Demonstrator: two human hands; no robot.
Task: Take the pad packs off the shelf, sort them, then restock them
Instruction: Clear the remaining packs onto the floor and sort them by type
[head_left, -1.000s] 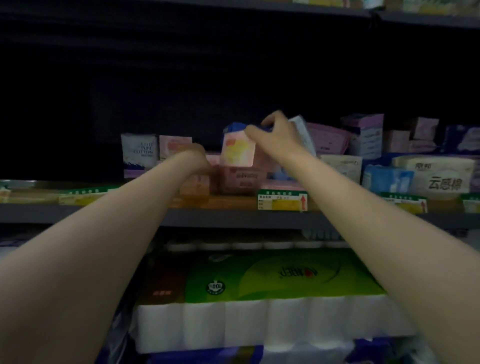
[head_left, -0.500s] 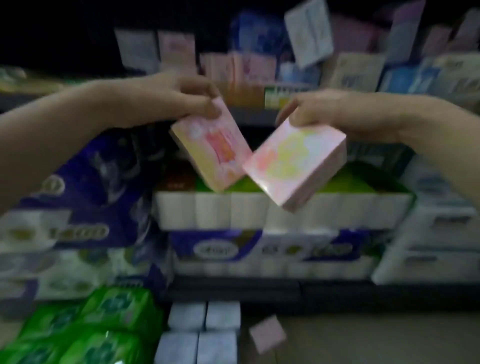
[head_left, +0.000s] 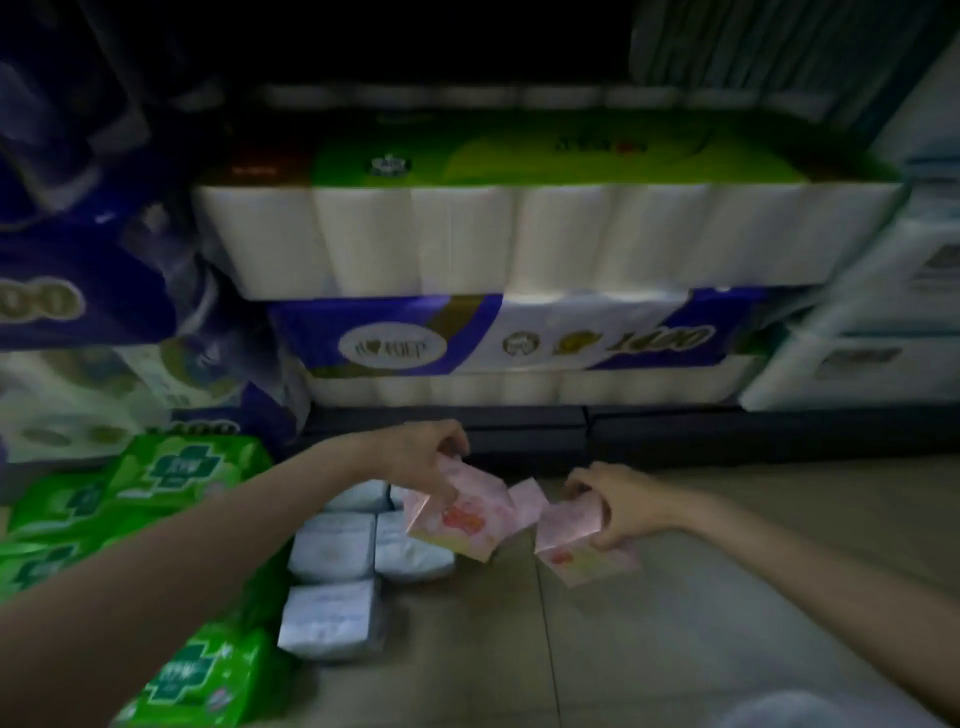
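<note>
My left hand (head_left: 415, 454) grips a pink pad pack (head_left: 460, 517) by its top edge, low over the floor. My right hand (head_left: 615, 504) holds a second pink pad pack (head_left: 571, 551) just to the right, down near the tiles. Between them a small pink pack (head_left: 529, 503) lies on the floor. Several pale blue-white pad packs (head_left: 332, 545) lie in a group on the floor left of my left hand.
Green packs (head_left: 176, 467) are piled at the lower left. Large toilet-paper bundles (head_left: 519, 234) fill the bottom shelf behind, above a dark shelf base (head_left: 649, 431). Tiled floor (head_left: 675, 623) spreads to the right and toward me.
Both hands took a pink pack each off the upper shelf and carried them down to floor level. The view dropped from the shelf to the floor.
</note>
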